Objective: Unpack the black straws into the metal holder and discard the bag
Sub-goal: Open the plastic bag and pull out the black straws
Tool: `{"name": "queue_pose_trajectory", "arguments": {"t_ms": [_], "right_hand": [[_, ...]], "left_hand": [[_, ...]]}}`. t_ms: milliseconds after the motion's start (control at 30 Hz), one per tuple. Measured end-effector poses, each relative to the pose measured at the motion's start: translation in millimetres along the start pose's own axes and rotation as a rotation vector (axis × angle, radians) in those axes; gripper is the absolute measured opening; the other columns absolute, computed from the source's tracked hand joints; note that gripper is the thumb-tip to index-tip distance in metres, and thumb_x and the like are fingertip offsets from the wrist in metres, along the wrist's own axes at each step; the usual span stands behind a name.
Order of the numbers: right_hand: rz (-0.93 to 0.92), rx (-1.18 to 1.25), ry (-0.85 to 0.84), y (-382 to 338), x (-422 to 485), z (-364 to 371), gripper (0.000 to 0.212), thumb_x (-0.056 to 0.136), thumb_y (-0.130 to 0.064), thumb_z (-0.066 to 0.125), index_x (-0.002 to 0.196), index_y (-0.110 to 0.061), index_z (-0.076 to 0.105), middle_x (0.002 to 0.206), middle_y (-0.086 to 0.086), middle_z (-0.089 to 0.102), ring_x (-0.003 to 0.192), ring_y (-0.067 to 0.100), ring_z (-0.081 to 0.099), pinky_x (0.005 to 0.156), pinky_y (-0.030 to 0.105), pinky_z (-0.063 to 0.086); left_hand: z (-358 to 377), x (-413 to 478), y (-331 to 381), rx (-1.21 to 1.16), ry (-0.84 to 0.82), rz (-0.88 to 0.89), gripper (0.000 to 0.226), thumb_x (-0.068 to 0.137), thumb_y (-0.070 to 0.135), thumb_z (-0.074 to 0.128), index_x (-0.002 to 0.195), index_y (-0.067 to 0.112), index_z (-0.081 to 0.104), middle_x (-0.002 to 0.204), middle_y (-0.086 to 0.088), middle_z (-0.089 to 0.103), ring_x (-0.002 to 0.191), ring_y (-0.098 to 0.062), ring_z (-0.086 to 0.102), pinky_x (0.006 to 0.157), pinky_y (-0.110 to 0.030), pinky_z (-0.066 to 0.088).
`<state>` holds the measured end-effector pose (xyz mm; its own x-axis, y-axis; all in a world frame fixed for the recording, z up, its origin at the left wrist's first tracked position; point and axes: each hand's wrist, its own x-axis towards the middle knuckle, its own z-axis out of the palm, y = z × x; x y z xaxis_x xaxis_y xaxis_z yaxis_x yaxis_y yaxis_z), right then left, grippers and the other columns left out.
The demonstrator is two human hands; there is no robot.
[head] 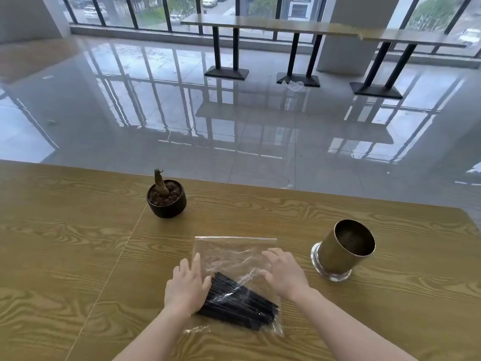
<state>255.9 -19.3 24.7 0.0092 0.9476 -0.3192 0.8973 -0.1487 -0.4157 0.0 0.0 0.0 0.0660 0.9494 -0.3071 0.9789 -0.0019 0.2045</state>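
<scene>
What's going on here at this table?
A person has both hands on a clear bag of black straws lying flat on the table. The left hand rests by the straws, the right hand on the plastic. The bag looks unopened. The metal holder stands empty to the right.

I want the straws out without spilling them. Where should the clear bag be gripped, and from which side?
Probably the far edge of the clear bag, approached from above and beyond with both hands. The bag lies flat on the table, its straight far edge away from the person, likely the mouth, while the black straws lie bunched diagonally at the near end. Pinching there keeps them pooled.
</scene>
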Motion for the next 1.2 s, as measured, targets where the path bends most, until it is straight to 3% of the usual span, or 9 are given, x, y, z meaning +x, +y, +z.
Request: {"name": "queue_pose_trajectory", "arguments": {"t_ms": [133, 267, 433, 600, 733, 867, 967, 1100, 1200], "right_hand": [[0.045, 0.014, -0.027, 6.7, -6.2, 8.3, 0.049, 0.097, -0.037, 0.06, 0.144, -0.027, 0.048, 0.146, -0.007, 0.046, 0.135, 0.017, 0.038, 0.11, 0.036, 0.04], [0.099, 0.047, -0.034, 9.2, -7.5, 17.4, 0.046, 0.095, -0.033, 0.064, 0.139, -0.024, 0.054, 0.14, -0.006, 0.049, 0.131, 0.016, 0.04, 0.107, 0.034, 0.041], [0.235, 0.215, -0.016, 15.2, -9.6, 27.9, 0.045, 0.092, -0.026, 0.069, 0.135, -0.023, 0.058, 0.138, -0.001, 0.052, 0.127, 0.018, 0.05, 0.109, 0.032, 0.042], [0.368, 0.428, 0.046, 22.8, -15.3, 35.5, 0.044, 0.09, -0.016, 0.071, 0.132, -0.022, 0.059, 0.132, 0.001, 0.051, 0.1, 0.01, 0.054, 0.094, 0.023, 0.045], [0.498, 0.551, 0.132, 25.3, -19.5, 37.3, 0.048, 0.09, -0.012, 0.071, 0.134, -0.02, 0.055, 0.132, 0.005, 0.05, 0.103, 0.016, 0.059, 0.09, 0.03, 0.051], [0.609, 0.863, 0.152, 20.6, -21.7, 34.9, 0.048, 0.087, -0.011, 0.075, 0.128, -0.016, 0.05, 0.108, 0.004, 0.065, 0.09, 0.022, 0.068, 0.083, 0.041, 0.059], [0.598, 0.962, 0.062, 16.8, -22.2, 31.4, 0.03, 0.087, -0.007, 0.074, 0.113, -0.014, 0.06, 0.102, 0.01, 0.069, 0.072, 0.018, 0.065, 0.069, 0.032, 0.056], [0.549, 1.03, 0.001, 11.0, -20.2, 23.5, 0.008, 0.093, 0.0, 0.064, 0.098, -0.003, 0.069, 0.099, 0.017, 0.073, 0.076, 0.022, 0.063, 0.071, 0.035, 0.055], [0.516, 1.168, 0.024, 6.6, -17.0, 12.3, 0.011, 0.095, 0.002, 0.061, 0.106, 0.001, 0.061, 0.101, 0.015, 0.074, 0.082, 0.029, 0.071, 0.07, 0.038, 0.058]], "left_hand": [[11.8, -3.0, -4.2, -0.085, -0.05, -0.099, 0.071, 0.097, 0.053, 0.041, 0.154, 0.017, 0.018, 0.14, -0.009, 0.039, 0.121, -0.025, 0.044, 0.091, -0.036, 0.051], [14.2, 2.4, 0.8, -0.249, -0.098, -0.215, 0.072, 0.096, 0.048, 0.051, 0.152, 0.012, 0.024, 0.14, -0.015, 0.04, 0.125, -0.03, 0.046, 0.099, -0.038, 0.045], [15.6, 8.3, 3.4, -0.456, -0.106, -0.354, 0.075, 0.092, 0.036, 0.06, 0.152, 0.008, 0.024, 0.145, -0.018, 0.039, 0.124, -0.032, 0.05, 0.095, -0.039, 0.045], [19.0, 13.9, 4.4, -0.585, -0.105, -0.477, 0.071, 0.09, 0.035, 0.067, 0.147, 0.005, 0.036, 0.143, -0.015, 0.053, 0.129, -0.032, 0.052, 0.097, -0.042, 0.045], [21.7, 15.5, 6.1, -0.594, -0.14, -0.531, 0.067, 0.087, 0.041, 0.07, 0.142, 0.01, 0.046, 0.141, -0.015, 0.053, 0.129, -0.035, 0.049, 0.104, -0.046, 0.044], [21.8, 14.8, 11.4, -0.505, -0.118, -0.55, 0.061, 0.085, 0.045, 0.069, 0.135, 0.015, 0.052, 0.134, -0.015, 0.05, 0.124, -0.035, 0.046, 0.1, -0.045, 0.043], [25.1, 14.9, 10.3, -0.567, -0.095, -0.543, 0.06, 0.085, 0.04, 0.071, 0.133, 0.01, 0.051, 0.128, -0.014, 0.055, 0.117, -0.034, 0.053, 0.096, -0.044, 0.046], [24.7, 12.6, 6.6, -0.755, -0.085, -0.563, 0.058, 0.084, 0.039, 0.074, 0.128, 0.008, 0.052, 0.104, -0.003, 0.061, 0.091, -0.024, 0.057, 0.074, -0.036, 0.046], [28.4, 13.2, 3.8, -0.841, -0.064, -0.567, 0.04, 0.088, 0.025, 0.071, 0.122, 0.006, 0.061, 0.113, -0.009, 0.068, 0.093, -0.026, 0.061, 0.083, -0.039, 0.05]]}}
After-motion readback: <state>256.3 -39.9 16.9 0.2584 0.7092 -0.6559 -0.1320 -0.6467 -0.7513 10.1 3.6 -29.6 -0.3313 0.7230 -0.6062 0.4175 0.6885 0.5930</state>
